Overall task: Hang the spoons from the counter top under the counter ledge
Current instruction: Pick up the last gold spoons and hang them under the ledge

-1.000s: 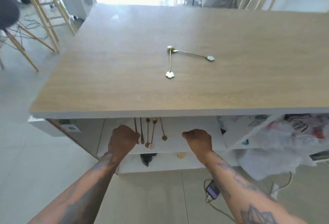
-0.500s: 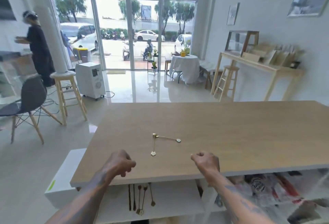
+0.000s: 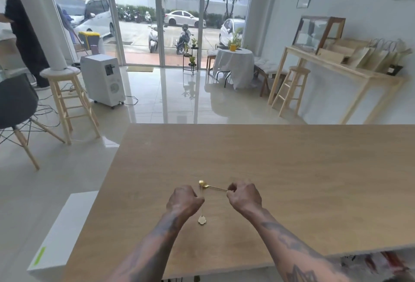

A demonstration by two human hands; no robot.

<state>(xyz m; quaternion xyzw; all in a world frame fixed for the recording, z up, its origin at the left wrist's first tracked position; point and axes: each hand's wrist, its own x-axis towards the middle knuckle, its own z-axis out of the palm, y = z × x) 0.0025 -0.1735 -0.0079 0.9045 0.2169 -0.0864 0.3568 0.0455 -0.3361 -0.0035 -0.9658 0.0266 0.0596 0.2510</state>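
Two thin gold spoons lie on the wooden counter top [image 3: 292, 169], their bowls touching at the far end. One spoon [image 3: 202, 214] runs toward me and ends in a flower-shaped handle tip. The other spoon [image 3: 214, 186] runs to the right. My left hand [image 3: 184, 199] is over the middle of the first spoon's handle, fingers curled on it. My right hand [image 3: 244, 195] pinches the handle end of the second spoon, hiding its tip. Just below the counter's near edge, the tip of a hung spoon [image 3: 197, 278] shows.
A white cabinet [image 3: 60, 232] stands at the counter's left end. Wooden stools [image 3: 67, 102], a dark chair [image 3: 15, 106] and a white appliance [image 3: 103, 79] stand on the tiled floor at left. A person [image 3: 22, 30] stands far left. Red and white clutter [image 3: 386, 261] sits under the counter's right side.
The view has risen from under the ledge to the counter top. Both hands moved up from the hanging spoons, across the counter, and closed on the two loose spoons.
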